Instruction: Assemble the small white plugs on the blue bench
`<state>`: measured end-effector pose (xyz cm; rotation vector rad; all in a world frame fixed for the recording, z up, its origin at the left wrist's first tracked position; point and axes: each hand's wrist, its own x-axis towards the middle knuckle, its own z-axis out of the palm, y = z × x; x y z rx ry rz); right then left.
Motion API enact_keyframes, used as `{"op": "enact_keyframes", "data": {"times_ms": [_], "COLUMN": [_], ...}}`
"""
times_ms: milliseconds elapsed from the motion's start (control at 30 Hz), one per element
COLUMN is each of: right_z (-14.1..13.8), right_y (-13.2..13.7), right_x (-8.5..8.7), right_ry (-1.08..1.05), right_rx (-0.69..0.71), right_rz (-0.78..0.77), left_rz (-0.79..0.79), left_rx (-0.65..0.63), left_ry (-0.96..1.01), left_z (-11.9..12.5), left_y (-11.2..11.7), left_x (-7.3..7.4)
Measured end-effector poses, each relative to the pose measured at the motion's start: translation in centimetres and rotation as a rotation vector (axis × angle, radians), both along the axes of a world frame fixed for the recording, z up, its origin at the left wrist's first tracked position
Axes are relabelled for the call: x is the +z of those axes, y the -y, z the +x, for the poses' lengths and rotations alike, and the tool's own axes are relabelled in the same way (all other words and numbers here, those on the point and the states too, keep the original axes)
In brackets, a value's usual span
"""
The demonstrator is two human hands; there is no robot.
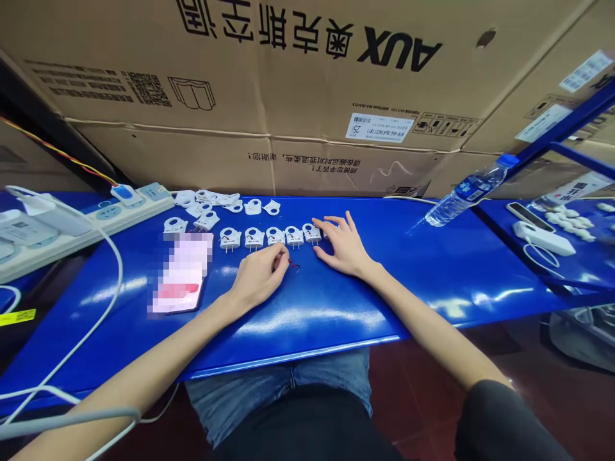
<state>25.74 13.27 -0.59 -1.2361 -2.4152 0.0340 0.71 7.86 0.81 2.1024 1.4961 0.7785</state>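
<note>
A row of white plugs [269, 237] lies prongs-down across the middle of the blue table [432, 269], spaced evenly as if for handling one by one. The left hand [259, 274], at 6 o'clock of the row, pinches a thin red wire [293, 264] between curled fingertips, while the right hand [343, 246] lies spread flat, fingertips touching the plug at the row's 3 o'clock end, apparently steadying it. Loose plug shells [216, 202] lie at 11 o'clock beside a power strip [86, 224]; a water bottle [464, 192] lies tilted at 2 o'clock.
</note>
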Motion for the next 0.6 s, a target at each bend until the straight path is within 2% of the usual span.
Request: {"op": "enact_keyframes", "data": {"times_ms": [233, 400, 600], "right_z": [0.01, -0.04, -0.27], "right_y": [-0.05, -0.06, 0.36], "right_x": [0.07, 0.38, 0.76], "right_ry": [-0.028, -0.083, -0.156], "right_rx": [0.004, 0.006, 0.018], "right_rz": [-0.003, 0.048, 0.119], "left_rz": [-0.001, 0.069, 0.130], "left_rx": [0.040, 0.089, 0.039], "left_ry": [-0.004, -0.071, -0.134], "left_z": [0.03, -0.01, 0.16], "left_y": [-0.11, -0.06, 0.09], "left_x": [-0.15, -0.30, -0.37]}}
